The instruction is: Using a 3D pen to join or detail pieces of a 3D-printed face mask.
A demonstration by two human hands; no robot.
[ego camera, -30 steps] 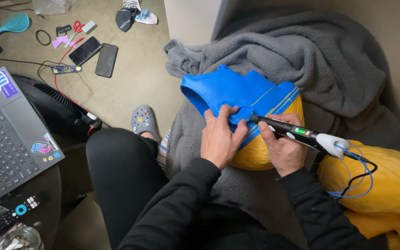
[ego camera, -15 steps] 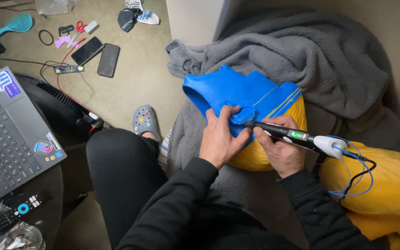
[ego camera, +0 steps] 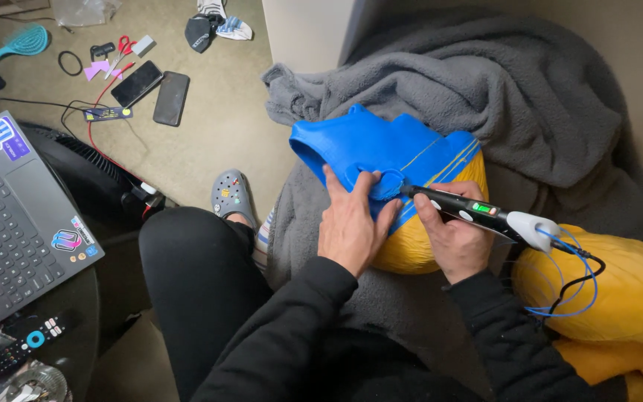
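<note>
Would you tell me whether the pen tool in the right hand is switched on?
Apparently on: the pen tool in the right hand shows a lit green and orange display.

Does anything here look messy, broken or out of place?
Nothing looks broken. The floor is cluttered, though: two phones, red-handled scissors, a teal hairbrush and a hair tie lie scattered. The left hand steadies the blue and yellow shell while the right hand holds the black pen tool to it.
</note>
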